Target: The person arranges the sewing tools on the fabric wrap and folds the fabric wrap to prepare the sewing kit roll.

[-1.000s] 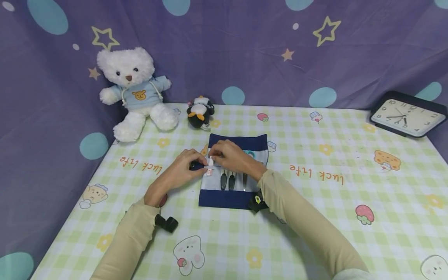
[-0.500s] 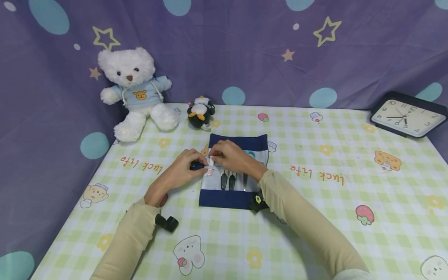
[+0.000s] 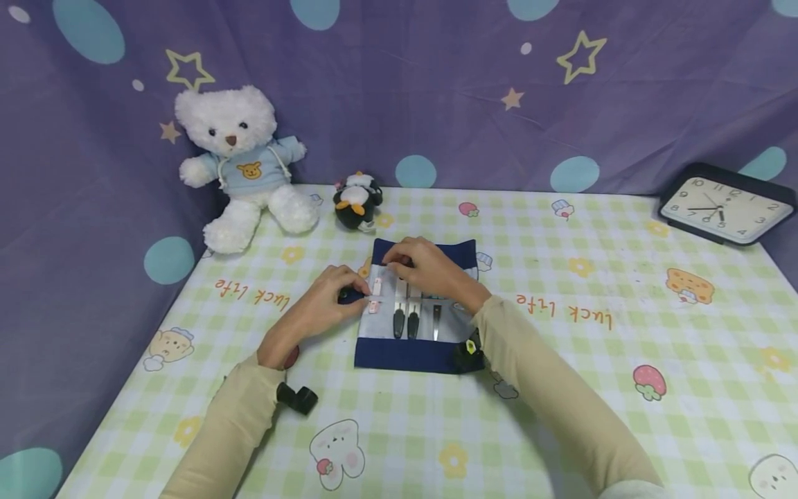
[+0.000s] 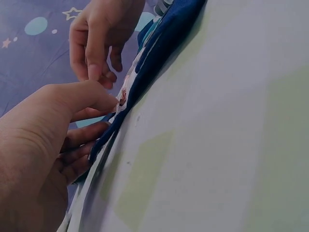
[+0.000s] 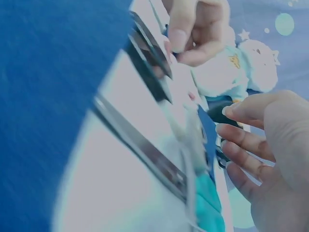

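A navy and pale grey fabric case (image 3: 399, 355) lies unfolded on the table. My left hand (image 3: 330, 294) pinches its left edge between thumb and fingers, beside a small pink-and-white item (image 3: 373, 306) in a pocket. Two black-handled tools (image 3: 413, 324) stand side by side in the case, with a slim silver tool (image 3: 437, 322) to their right. Over the upper part hovers my right hand (image 3: 430, 267), its fingers loosely bent; in the right wrist view nothing shows between them. Something teal (image 5: 207, 198) sits in the case, partly hidden.
A white teddy bear (image 3: 243, 166) in a blue top sits at the back left, with a penguin toy (image 3: 357, 201) beside it. At the far right stands a black-framed clock (image 3: 726, 208). A purple patterned cloth (image 3: 449, 104) hangs behind the checked tablecloth (image 3: 561, 416).
My right hand has come away from the pink-and-white item, moving up and to the right, which uncovers more of the black-handled and silver tools. My left hand has stayed at the case's edge.
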Demonstrator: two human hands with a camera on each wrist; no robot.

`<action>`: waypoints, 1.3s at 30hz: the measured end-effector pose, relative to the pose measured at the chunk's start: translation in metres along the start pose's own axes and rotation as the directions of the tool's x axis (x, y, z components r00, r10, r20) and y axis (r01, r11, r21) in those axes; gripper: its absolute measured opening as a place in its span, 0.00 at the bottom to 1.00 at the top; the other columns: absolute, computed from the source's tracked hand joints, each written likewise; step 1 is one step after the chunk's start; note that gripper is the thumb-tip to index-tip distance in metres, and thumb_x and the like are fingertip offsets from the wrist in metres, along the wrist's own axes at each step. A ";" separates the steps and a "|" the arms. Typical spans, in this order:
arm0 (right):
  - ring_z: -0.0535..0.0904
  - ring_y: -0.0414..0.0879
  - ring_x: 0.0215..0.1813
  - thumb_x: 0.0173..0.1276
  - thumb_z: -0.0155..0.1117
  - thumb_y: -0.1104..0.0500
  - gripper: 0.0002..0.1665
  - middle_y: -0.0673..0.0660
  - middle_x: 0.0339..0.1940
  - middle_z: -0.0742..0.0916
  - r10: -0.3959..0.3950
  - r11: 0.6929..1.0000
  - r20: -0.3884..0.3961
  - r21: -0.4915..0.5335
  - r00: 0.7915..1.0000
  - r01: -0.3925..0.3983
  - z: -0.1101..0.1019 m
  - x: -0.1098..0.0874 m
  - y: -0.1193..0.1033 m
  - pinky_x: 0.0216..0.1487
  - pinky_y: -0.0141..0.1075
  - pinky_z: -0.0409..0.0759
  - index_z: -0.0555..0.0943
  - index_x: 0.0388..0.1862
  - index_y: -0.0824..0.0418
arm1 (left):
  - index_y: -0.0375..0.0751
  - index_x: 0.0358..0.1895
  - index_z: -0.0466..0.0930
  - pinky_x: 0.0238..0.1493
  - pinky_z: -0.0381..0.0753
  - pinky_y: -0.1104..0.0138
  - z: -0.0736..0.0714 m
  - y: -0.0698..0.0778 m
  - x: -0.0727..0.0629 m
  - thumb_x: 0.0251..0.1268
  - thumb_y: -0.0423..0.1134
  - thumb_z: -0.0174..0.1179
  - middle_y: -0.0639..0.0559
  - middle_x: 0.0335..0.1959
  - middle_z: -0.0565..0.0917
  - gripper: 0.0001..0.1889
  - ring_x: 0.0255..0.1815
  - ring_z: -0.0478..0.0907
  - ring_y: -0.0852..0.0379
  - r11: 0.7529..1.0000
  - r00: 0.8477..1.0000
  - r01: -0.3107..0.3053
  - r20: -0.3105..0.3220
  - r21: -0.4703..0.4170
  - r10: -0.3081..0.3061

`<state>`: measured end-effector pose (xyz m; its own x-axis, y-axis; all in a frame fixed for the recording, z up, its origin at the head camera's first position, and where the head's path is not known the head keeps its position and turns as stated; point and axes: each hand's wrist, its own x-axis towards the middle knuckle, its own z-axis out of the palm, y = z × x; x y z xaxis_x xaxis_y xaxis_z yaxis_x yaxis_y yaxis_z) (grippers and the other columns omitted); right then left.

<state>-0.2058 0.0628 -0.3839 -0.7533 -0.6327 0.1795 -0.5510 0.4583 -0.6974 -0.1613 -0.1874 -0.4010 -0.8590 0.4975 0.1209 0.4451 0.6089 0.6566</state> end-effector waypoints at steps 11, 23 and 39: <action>0.80 0.49 0.47 0.80 0.61 0.62 0.12 0.57 0.47 0.86 0.039 0.999 -0.084 0.010 0.996 -0.038 -0.031 -0.018 0.014 0.51 0.45 0.79 0.85 0.55 0.66 | 0.42 0.42 0.87 0.54 0.73 0.51 -0.003 0.008 -0.010 0.68 0.33 0.69 0.51 0.44 0.82 0.04 0.50 0.73 0.48 0.997 0.990 -0.074 -0.116 0.029 0.077; 0.82 0.54 0.48 0.78 0.62 0.64 0.11 0.61 0.47 0.87 0.139 0.990 -0.246 0.023 0.959 -0.138 -0.058 -0.043 0.042 0.52 0.48 0.80 0.86 0.52 0.69 | 0.46 0.39 0.87 0.53 0.74 0.53 -0.005 0.018 -0.034 0.65 0.32 0.71 0.56 0.42 0.83 0.05 0.50 0.74 0.52 0.994 0.986 -0.107 -0.123 0.025 0.109; 0.79 0.55 0.45 0.78 0.63 0.62 0.12 0.62 0.45 0.83 0.237 0.971 -0.364 0.062 0.901 -0.230 -0.059 -0.067 0.069 0.46 0.46 0.76 0.85 0.52 0.69 | 0.52 0.35 0.83 0.47 0.77 0.60 0.001 0.025 -0.060 0.65 0.40 0.73 0.63 0.36 0.79 0.06 0.41 0.75 0.60 0.993 0.999 -0.034 0.013 0.112 0.032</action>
<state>-0.2151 0.1736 -0.4033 -0.9396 -0.2347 0.2490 -0.3397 0.5520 -0.7615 -0.0982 -0.2007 -0.3925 -0.8408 0.5249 0.1323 0.4991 0.6572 0.5648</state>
